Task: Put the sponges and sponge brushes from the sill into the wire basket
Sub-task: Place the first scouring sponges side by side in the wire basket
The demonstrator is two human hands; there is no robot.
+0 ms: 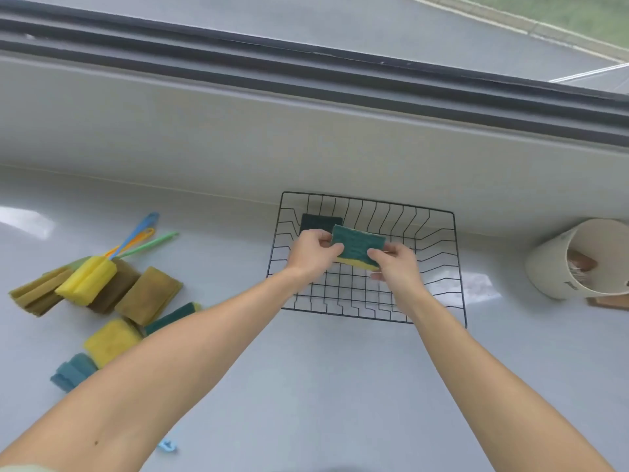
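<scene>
A black wire basket [442, 267] stands on the pale sill. Over its middle, both hands hold a green-topped yellow sponge [357, 245]: my left hand [311, 253] pinches its left end and my right hand [394, 267] grips its right end. A dark green sponge [318, 222] lies flat in the basket's far left corner. To the left on the sill lies a pile: sponge brushes [85, 279] with blue, orange and green handles, brown-olive sponges [148, 294], a yellow sponge [110, 340], a green-yellow sponge [173, 316] and a teal sponge [73, 371].
A cream cup [558, 267] lies tipped on a wooden coaster at the right edge of the sill. A small blue clip [167, 446] sits near my left forearm. The window frame [306, 73] runs along the back.
</scene>
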